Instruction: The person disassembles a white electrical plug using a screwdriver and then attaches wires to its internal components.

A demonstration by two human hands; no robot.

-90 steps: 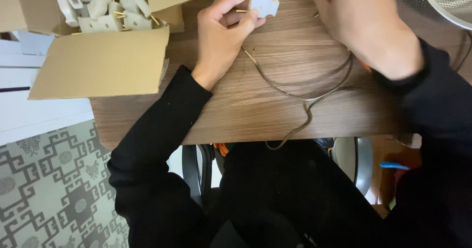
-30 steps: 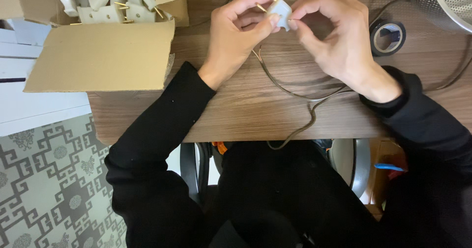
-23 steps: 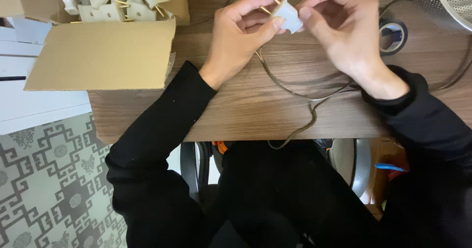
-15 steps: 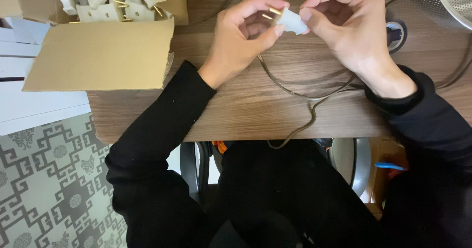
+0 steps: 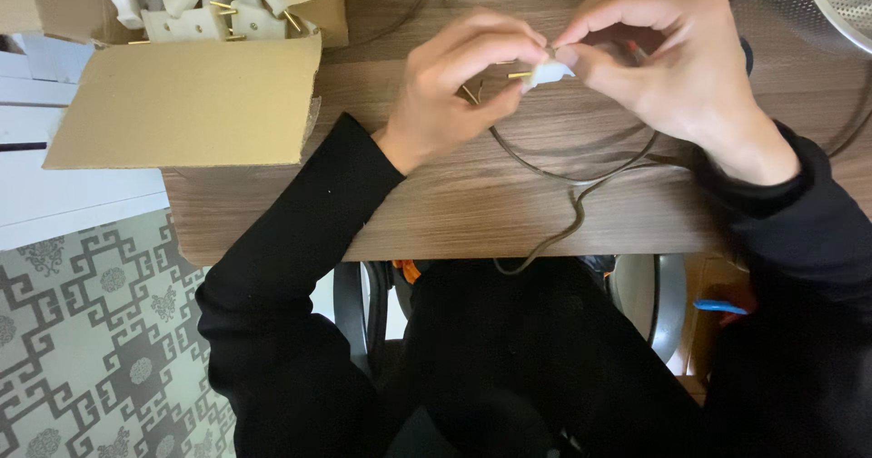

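My left hand (image 5: 459, 85) and my right hand (image 5: 658, 58) meet above the wooden table (image 5: 454, 213), both pinching a small white plug part (image 5: 547, 74) with brass pins sticking out to the left. A thin grey-brown cable (image 5: 563, 181) loops on the table under my hands and hangs over the front edge. My fingers cover most of the plug part.
An open cardboard box (image 5: 195, 99) at the left holds several white plug parts (image 5: 195, 8) with brass pins. A roll of black tape lies mostly hidden behind my right hand. A metal mesh object (image 5: 831, 4) sits at the top right. Patterned floor (image 5: 91, 331) lies below left.
Both hands have closed in tighter on the white plug part; it has turned between the fingers and my right hand now covers the tape roll.
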